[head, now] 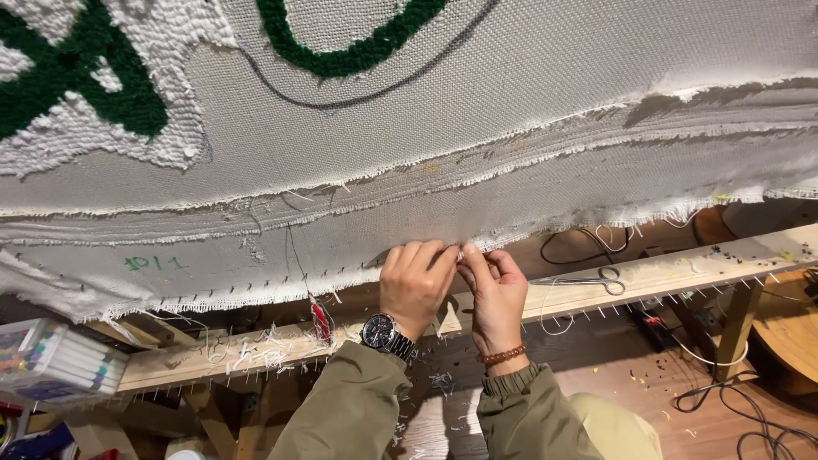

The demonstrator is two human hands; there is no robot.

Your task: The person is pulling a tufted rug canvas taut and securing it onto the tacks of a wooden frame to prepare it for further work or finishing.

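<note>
Both hands meet at the frayed lower edge of a large grey cloth (477, 128) stretched over a wooden frame. The left hand (415, 285), with a dark wristwatch (385, 333) on its wrist, has its fingers (426, 254) curled tight and pinched on the cloth's fringe right at the edge. The right hand (494, 294), wearing a brown bead bracelet (501, 355), touches the left at the fingertips, and its thumb and forefinger are closed on the same bit of fringe; whether a loose thread lies between them is too small to tell. Both arms wear olive green sleeves (358, 405). The cloth fills the far half of the scene and bears tufted white and dark green yarn (102, 85) at the far left, with a thin dark drawn curve across its bare part. Just below the hands runs a pale wooden rail (665, 274) studded with small nails, slanting from the near left up to the right. A pair of scissors (596, 278) lies on the rail just to the right of the hands. White thread scraps (256, 349) litter the rail to the left. A clear box of markers (55, 358) sits at the near left. Black cables (750, 417) trail over the wooden floor at the near right.
</note>
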